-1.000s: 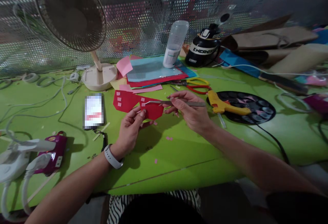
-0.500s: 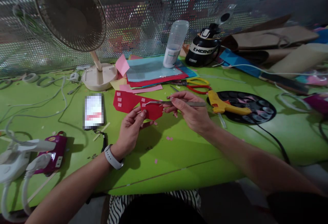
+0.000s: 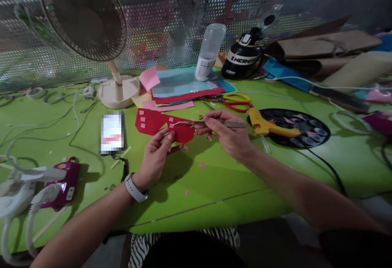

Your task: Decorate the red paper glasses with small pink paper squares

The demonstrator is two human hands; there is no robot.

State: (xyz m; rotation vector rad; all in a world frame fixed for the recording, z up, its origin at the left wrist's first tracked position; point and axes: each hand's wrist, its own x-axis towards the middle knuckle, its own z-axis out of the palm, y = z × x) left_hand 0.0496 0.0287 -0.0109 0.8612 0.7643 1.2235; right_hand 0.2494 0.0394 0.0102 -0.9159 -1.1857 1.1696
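Observation:
A red paper cutout (image 3: 150,121) with several small pink paper squares on its face is pinched between the thumb and fingers of my left hand (image 3: 157,153). My right hand (image 3: 228,131) is closed around metal tweezers (image 3: 199,123), whose bent tips point left. Those tips rest at a pink square (image 3: 172,125) on the cutout's right part, just above my left thumb. Whether the tips grip the square or only press it I cannot tell. Small pink paper scraps (image 3: 202,165) lie on the green table (image 3: 214,194) below my hands.
Behind my hands are scissors (image 3: 235,103) and stacked coloured paper (image 3: 180,82) under an upside-down bottle (image 3: 210,53). A yellow glue gun (image 3: 269,125) lies on a black round palette (image 3: 312,131) at right. Leftward are a phone (image 3: 112,133), a fan (image 3: 118,90) and a purple power adapter (image 3: 65,182).
Hardly anything differs. Both hands, the red cutout and the tweezers keep their places; the loose pink sheet at the back has flapped slightly to the right.

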